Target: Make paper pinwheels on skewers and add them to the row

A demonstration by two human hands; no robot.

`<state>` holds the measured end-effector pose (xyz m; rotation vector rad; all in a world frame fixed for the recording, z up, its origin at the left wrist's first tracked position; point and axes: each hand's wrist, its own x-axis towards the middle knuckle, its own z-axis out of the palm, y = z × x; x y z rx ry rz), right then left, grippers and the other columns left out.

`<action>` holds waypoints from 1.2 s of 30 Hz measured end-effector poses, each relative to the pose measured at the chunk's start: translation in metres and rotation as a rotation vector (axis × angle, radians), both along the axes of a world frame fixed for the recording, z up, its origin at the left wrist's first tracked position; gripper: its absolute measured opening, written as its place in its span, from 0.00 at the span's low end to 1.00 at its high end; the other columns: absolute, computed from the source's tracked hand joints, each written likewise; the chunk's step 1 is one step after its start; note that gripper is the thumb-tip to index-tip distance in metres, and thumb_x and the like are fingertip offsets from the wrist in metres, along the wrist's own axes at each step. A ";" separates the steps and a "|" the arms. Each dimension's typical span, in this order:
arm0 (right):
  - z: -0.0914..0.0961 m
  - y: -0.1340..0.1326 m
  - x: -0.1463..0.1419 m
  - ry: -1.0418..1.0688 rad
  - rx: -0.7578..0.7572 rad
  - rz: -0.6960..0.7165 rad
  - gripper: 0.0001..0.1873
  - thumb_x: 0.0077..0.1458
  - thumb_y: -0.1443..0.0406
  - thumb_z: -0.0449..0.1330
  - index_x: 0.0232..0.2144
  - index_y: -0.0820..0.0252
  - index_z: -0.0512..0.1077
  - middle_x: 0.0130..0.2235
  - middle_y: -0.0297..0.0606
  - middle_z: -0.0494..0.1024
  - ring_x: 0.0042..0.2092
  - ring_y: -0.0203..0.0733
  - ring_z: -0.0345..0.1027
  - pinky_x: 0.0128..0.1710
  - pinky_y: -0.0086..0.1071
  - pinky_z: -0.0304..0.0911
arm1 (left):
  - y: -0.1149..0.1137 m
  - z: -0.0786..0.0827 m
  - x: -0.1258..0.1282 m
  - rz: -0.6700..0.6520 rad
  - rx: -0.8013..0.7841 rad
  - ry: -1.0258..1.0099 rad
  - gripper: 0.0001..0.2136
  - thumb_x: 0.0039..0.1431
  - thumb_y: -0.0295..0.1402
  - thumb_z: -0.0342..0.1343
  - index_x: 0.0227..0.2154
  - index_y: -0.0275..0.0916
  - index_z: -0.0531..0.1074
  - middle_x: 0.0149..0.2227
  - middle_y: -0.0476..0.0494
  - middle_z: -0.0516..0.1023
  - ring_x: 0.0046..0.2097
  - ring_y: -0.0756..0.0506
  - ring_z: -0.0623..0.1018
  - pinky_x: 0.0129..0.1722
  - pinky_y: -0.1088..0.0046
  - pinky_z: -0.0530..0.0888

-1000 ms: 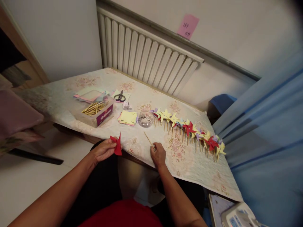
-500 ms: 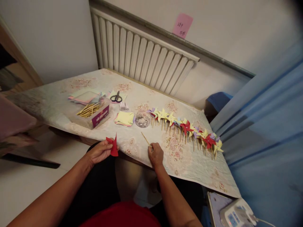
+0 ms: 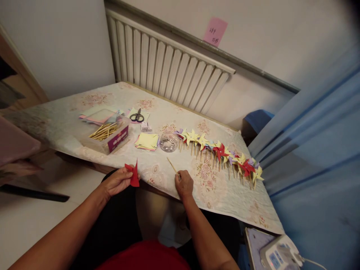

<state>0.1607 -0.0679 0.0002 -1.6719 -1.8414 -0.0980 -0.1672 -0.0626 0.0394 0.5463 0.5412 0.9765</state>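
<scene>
Pinched in my left hand (image 3: 119, 180) is a red paper pinwheel head (image 3: 135, 175), held at the table's front edge. My right hand (image 3: 184, 185) grips a thin wooden stick (image 3: 172, 165) that points up and left, with the fist close to the tabletop. Beyond the hands stand a round clear dish of small metallic pieces (image 3: 168, 143) and a stack of cut paper squares (image 3: 147, 141), yellow on top. To the right lies a long row of finished paper pinwheels (image 3: 220, 151) on sticks, in yellow, red, purple and blue.
A clear plastic box (image 3: 97, 145) with a purple label holds many wooden sticks (image 3: 104, 131). Behind it are coloured paper sheets (image 3: 98, 113), black-handled scissors (image 3: 137, 116) and small boxes (image 3: 146, 126). A radiator (image 3: 168, 62) runs behind the table; a blue curtain (image 3: 317, 142) hangs at right.
The view has shifted very slightly. Both hands keep their hold on the red pinwheel head and the stick, almost unmoved.
</scene>
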 end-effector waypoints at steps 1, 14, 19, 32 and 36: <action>0.000 0.000 0.000 -0.003 -0.002 -0.002 0.04 0.58 0.68 0.57 0.34 0.58 0.72 0.34 0.36 0.74 0.36 0.40 0.66 0.37 0.30 0.57 | 0.000 0.000 0.000 0.001 -0.003 0.000 0.12 0.44 0.27 0.73 0.33 0.33 0.80 0.33 0.38 0.84 0.37 0.44 0.83 0.42 0.71 0.80; 0.000 0.000 0.000 -0.022 0.023 0.005 0.05 0.59 0.68 0.55 0.34 0.58 0.72 0.34 0.37 0.74 0.36 0.41 0.66 0.37 0.31 0.58 | -0.002 0.004 0.001 0.013 -0.019 0.017 0.12 0.43 0.27 0.73 0.32 0.34 0.79 0.32 0.40 0.83 0.36 0.44 0.83 0.41 0.70 0.79; -0.001 0.000 0.000 -0.019 0.024 0.003 0.06 0.59 0.69 0.55 0.35 0.58 0.72 0.34 0.36 0.73 0.36 0.40 0.66 0.36 0.31 0.58 | -0.001 0.003 0.001 0.011 -0.017 0.034 0.13 0.42 0.28 0.74 0.31 0.34 0.78 0.32 0.40 0.83 0.36 0.44 0.83 0.41 0.70 0.79; 0.002 -0.001 -0.001 -0.034 0.001 -0.007 0.06 0.59 0.69 0.55 0.35 0.58 0.72 0.34 0.36 0.73 0.36 0.40 0.66 0.37 0.30 0.57 | -0.002 0.005 0.001 -0.009 -0.016 0.021 0.12 0.44 0.27 0.73 0.30 0.34 0.77 0.32 0.39 0.83 0.37 0.44 0.83 0.42 0.71 0.78; 0.001 -0.001 -0.001 -0.036 0.010 -0.002 0.05 0.59 0.69 0.55 0.34 0.57 0.72 0.34 0.35 0.73 0.36 0.40 0.66 0.37 0.30 0.57 | -0.002 0.004 0.001 -0.010 -0.014 0.009 0.11 0.45 0.26 0.72 0.31 0.34 0.77 0.32 0.40 0.83 0.37 0.44 0.83 0.41 0.71 0.79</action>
